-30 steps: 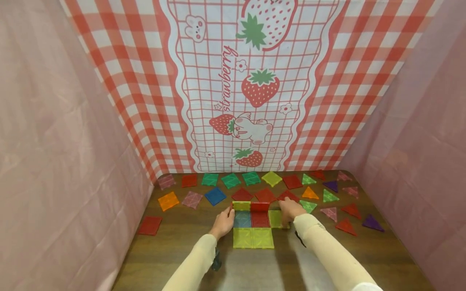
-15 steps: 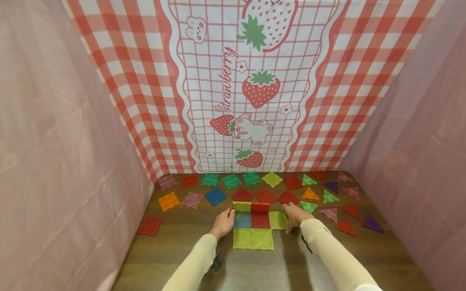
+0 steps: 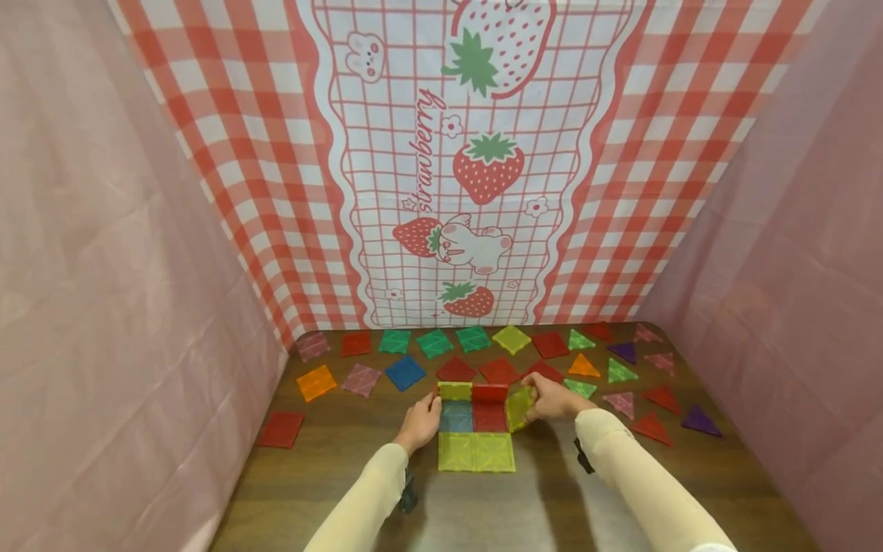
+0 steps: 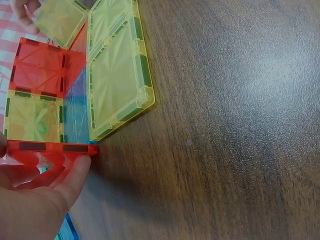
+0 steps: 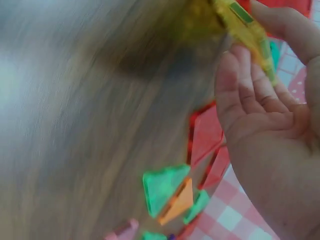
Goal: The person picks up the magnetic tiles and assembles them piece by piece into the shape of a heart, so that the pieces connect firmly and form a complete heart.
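Note:
My left hand (image 3: 418, 425) grips a red square magnetic tile (image 4: 55, 147) standing on edge at the left of the joined tiles. With thumb and fingers, my right hand (image 3: 553, 400) pinches a yellow square tile (image 3: 520, 408), tilted up at the right side of the flat red tile (image 3: 490, 419). A blue tile (image 3: 455, 418) lies flat beside that red one. Behind these two stand an upright yellow tile (image 3: 455, 392) and an upright red tile (image 3: 490, 394). Two flat yellow tiles (image 3: 476, 452) lie along the front.
Loose square tiles, such as a blue one (image 3: 405, 373) and an orange one (image 3: 316, 382), lie at the back and left. Several triangles, including a purple one (image 3: 702, 422), are spread at the right. A checked strawberry cloth (image 3: 441, 230) hangs behind the wooden table (image 3: 331, 468).
The right hand has raised the yellow tile from lying flat to a tilted stance, its outer edge lifted. The left hand has stayed at the red tile.

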Action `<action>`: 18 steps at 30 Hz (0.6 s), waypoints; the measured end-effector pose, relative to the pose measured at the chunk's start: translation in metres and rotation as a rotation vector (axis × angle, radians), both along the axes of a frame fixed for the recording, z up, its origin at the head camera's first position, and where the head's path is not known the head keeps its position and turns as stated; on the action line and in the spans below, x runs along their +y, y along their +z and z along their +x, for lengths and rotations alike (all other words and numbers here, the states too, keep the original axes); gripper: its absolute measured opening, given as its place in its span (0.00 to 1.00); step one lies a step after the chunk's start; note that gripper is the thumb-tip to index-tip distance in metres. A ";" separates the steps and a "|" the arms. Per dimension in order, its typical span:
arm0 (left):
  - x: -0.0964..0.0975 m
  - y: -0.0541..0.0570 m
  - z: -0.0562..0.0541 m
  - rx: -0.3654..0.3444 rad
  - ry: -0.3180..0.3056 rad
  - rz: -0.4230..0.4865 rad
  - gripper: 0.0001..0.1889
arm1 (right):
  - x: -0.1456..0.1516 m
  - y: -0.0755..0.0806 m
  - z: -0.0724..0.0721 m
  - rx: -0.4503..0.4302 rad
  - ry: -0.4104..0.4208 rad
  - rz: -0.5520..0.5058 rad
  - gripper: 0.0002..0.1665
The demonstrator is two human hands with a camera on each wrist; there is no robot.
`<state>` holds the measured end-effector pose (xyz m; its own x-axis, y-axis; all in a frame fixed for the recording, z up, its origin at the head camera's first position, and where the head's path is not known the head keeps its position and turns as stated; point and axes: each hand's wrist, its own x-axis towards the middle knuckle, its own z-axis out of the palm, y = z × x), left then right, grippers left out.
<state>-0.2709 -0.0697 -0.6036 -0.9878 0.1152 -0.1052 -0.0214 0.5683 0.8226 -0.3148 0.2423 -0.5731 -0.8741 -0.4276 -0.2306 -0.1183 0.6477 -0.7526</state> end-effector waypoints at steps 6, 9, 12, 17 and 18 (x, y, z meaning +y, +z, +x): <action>0.001 -0.003 0.002 -0.002 0.007 -0.008 0.23 | -0.018 0.001 0.002 -0.070 -0.017 -0.136 0.41; 0.002 -0.003 0.002 0.012 0.015 -0.005 0.22 | -0.023 -0.002 0.003 -0.089 -0.039 -0.133 0.43; 0.001 -0.002 0.004 0.023 0.016 -0.002 0.23 | -0.025 -0.004 0.005 -0.091 -0.062 -0.122 0.41; -0.024 0.003 0.003 0.130 0.085 -0.071 0.23 | -0.027 -0.004 0.006 -0.099 -0.058 -0.133 0.39; -0.035 0.005 0.003 0.157 0.124 -0.112 0.22 | -0.027 -0.004 0.006 -0.100 -0.053 -0.136 0.39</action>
